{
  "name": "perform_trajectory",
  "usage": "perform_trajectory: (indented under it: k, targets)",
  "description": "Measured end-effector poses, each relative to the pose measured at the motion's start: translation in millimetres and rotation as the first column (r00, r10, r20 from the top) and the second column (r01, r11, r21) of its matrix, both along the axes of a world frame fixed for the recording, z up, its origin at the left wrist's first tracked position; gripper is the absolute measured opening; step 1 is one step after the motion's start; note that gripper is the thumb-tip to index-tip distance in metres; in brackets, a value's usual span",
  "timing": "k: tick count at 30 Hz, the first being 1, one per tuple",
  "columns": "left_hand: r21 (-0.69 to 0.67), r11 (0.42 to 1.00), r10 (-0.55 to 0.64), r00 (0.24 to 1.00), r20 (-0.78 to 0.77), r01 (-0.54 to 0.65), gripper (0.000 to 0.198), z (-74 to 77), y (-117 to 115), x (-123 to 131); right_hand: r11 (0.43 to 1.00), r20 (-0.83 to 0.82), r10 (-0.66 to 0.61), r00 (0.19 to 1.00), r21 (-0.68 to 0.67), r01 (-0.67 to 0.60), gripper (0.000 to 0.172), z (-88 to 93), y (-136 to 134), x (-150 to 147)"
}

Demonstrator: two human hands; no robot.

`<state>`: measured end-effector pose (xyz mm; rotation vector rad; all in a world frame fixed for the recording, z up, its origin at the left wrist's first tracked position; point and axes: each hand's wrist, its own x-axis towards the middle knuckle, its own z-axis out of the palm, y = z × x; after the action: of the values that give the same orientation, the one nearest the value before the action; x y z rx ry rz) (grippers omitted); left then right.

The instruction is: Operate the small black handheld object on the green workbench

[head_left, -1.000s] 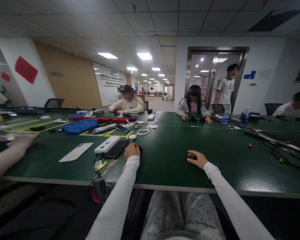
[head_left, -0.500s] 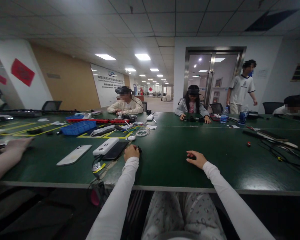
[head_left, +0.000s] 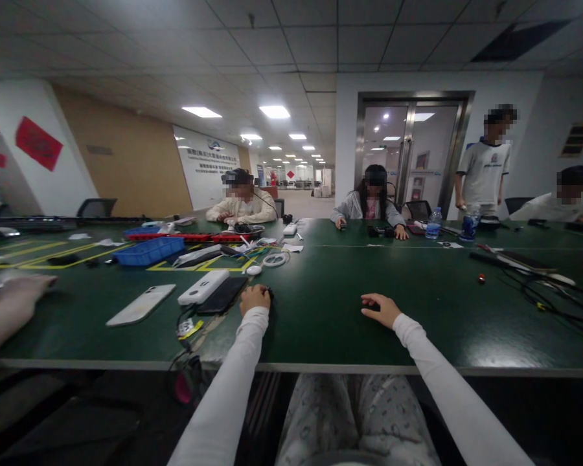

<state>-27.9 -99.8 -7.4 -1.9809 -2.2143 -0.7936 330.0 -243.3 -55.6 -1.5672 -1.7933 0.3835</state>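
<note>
Both of my hands rest on a long dark green table (head_left: pixel 330 304). My left hand (head_left: pixel 254 299) is curled into a loose fist over a small black object (head_left: pixel 270 293) that only peeks out at its far side. My right hand (head_left: pixel 379 309) lies with its fingers curved over another small dark object (head_left: pixel 373 307), mostly hidden beneath them. White sleeves cover both my forearms. Just left of my left hand lie a black phone (head_left: pixel 222 295), a white power bank (head_left: pixel 203 287) and a white phone (head_left: pixel 141 305).
A blue tray (head_left: pixel 150 250), red strips and cables lie at the far left. Black cables (head_left: pixel 554 294) and a small red bead (head_left: pixel 480 279) are on the right. Another person's hand (head_left: pixel 22 288) rests at the left edge. Two people sit opposite; one stands by the glass door (head_left: pixel 488 168).
The standing person has walked rightward from the doorway. My view has shifted slightly to the right. My hands have stayed where they were on the table.
</note>
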Motion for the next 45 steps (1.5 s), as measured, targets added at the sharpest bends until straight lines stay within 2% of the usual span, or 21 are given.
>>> perform_trajectory:
  k: [5,10,15,20,23,26,31,35,37,42,45]
  targets:
    - [0.015,0.996,-0.087,0.995,-0.045,0.088,0.022,-2.6,-1.1,10.9,1.0,0.006,-0.005,1.0,-0.001,0.005,0.045,1.0,0.6,0.0]
    - [0.015,0.959,-0.284,0.959,0.008,0.284,0.019,-8.0,-10.3,50.7,0.999,0.01,-0.015,1.0,-0.039,0.015,0.045,8.9,-3.7,-2.8]
    - [0.02,0.849,-0.526,0.84,0.13,0.528,0.015,-18.7,-29.2,113.7,0.999,0.011,-0.028,1.0,-0.017,0.028,0.05,11.5,-4.5,-3.9]
    - [0.065,0.705,-0.702,0.683,0.199,0.706,0.014,-28.8,-55.4,171.6,0.999,0.017,-0.03,0.999,-0.01,0.03,0.059,10.3,-1.6,-2.9]
    - [0.089,0.629,-0.77,0.604,0.205,0.772,0.014,-32.3,-66.4,190.7,0.999,0.029,-0.04,0.999,0.009,0.04,0.06,9.6,-0.1,-3.1]
    - [0.104,0.6,-0.792,0.571,0.216,0.793,0.014,-33.1,-71.0,197.2,0.999,0.041,-0.043,0.998,0.031,0.042,0.06,9.1,0.8,-3.3]
    - [0.108,0.603,-0.787,0.567,0.244,0.79,0.013,-30.7,-73.1,196.5,0.999,0.047,-0.031,0.998,0.031,0.03,0.061,9.4,1.3,-2.4]
    - [0.154,0.627,-0.768,0.573,0.286,0.763,0.011,-29.4,-72.9,196.4,0.999,0.051,-0.027,0.998,0.032,0.025,0.06,9.6,1.2,-2.0]
    - [0.216,0.669,-0.735,0.588,0.338,0.711,0.012,-28.6,-71.5,195.6,0.999,0.052,-0.027,0.998,0.031,0.026,0.059,9.8,0.7,-2.2]
    - [0.329,0.808,-0.586,0.61,0.532,0.489,0.015,-21.9,-68.2,188.6,0.999,0.045,-0.032,0.998,0.018,0.032,0.06,12.5,-2.0,-3.5]
    - [0.327,0.83,-0.554,0.592,0.586,0.452,0.016,-17.4,-69.7,185.1,0.999,0.046,-0.033,0.998,0.013,0.032,0.059,13.6,-2.8,-4.1]
